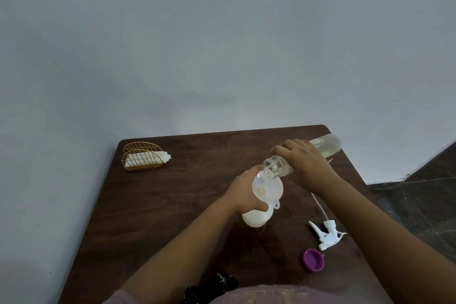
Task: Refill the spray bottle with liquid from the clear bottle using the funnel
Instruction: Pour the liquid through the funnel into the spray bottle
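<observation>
Your right hand (309, 163) is wrapped around the middle of the clear bottle (325, 147), which lies tipped close to level. Its long axis runs from its base, up and to the right of the funnel (267, 189), down to its open mouth, which sits right at the funnel's upper right rim. Your left hand (246, 195) is clasped around the neck of the white spray bottle (256, 219), just left of the funnel and touching its rim; the funnel sits in that bottle's opening. A small pool of pale liquid shows in the funnel's bowl, so the pour looks under way.

What matters next is that mouth-to-rim line: the mouth hangs over the funnel's edge rather than its middle, so tip slowly or liquid may run outside. The left hand is the nearer one for steadying. The removed spray head (325, 234) and a purple cap (313, 259) lie below and right of the funnel, apart from it.
</observation>
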{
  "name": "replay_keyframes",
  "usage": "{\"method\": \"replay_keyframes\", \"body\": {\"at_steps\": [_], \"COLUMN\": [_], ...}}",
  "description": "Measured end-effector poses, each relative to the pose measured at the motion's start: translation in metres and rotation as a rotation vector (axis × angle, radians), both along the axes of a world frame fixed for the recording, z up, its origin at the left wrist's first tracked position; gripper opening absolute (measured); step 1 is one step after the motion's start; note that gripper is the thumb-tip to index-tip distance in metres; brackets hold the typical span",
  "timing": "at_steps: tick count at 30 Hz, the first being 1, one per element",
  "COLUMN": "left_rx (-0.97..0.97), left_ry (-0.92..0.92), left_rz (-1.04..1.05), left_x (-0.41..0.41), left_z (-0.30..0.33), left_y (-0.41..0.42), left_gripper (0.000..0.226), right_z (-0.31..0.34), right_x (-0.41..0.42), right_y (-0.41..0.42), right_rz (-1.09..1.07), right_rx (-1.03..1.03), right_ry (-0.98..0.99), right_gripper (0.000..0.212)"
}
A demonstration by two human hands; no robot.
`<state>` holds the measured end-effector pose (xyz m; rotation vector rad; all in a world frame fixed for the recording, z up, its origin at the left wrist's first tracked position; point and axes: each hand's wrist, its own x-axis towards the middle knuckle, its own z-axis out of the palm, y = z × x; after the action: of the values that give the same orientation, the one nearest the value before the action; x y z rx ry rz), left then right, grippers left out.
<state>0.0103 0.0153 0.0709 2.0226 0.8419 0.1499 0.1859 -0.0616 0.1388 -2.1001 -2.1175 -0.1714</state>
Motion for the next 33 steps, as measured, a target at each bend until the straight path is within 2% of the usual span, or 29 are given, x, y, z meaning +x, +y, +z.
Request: {"method": "replay_keyframes", "body": {"at_steps": [33], "left_rx": [-0.005], "left_ry": [-0.002], "left_rz": [0.002], "left_x": [-0.0012], "left_z": [0.0041], "left_y": [-0.0008], "left_gripper": [0.088], "right_z": [0.0016], "right_x": [-0.0005], "right_y": [0.0000], "right_rz": [-0.006], "right_rx": [-0.005], "right_ry": [0.006], "right_gripper": [0.041]}}
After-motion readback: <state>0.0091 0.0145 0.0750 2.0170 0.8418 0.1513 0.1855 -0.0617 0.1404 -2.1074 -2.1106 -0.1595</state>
